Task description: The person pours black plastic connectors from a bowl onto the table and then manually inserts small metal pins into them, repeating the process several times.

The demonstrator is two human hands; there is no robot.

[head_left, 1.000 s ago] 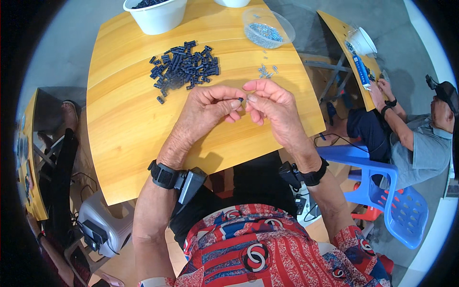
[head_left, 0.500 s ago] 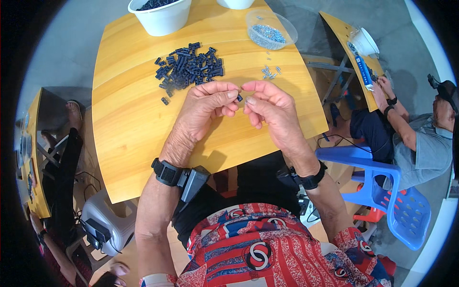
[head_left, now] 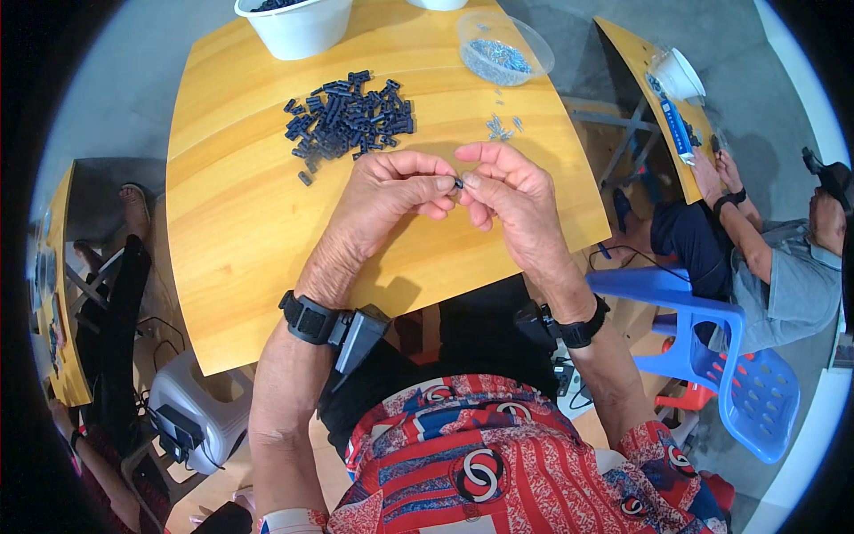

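Over the table, my left hand pinches a small black plastic part between thumb and forefinger. From the other side my right hand meets it, its thumb tip against the part's end and its forefinger raised. Anything tiny in the right fingers is hidden. Just beyond my left hand lies a loose pile of black plastic parts. Several small silver metal pieces, like screws or pins, are scattered beyond my right hand.
A clear round tub of small metal pieces stands at the table's far right. A white bucket of black parts is at the far left. Right of me are a blue plastic chair and a person at another table.
My hands have come together: the right thumb now touches the black part, which was apart from it. The view has shifted slightly.
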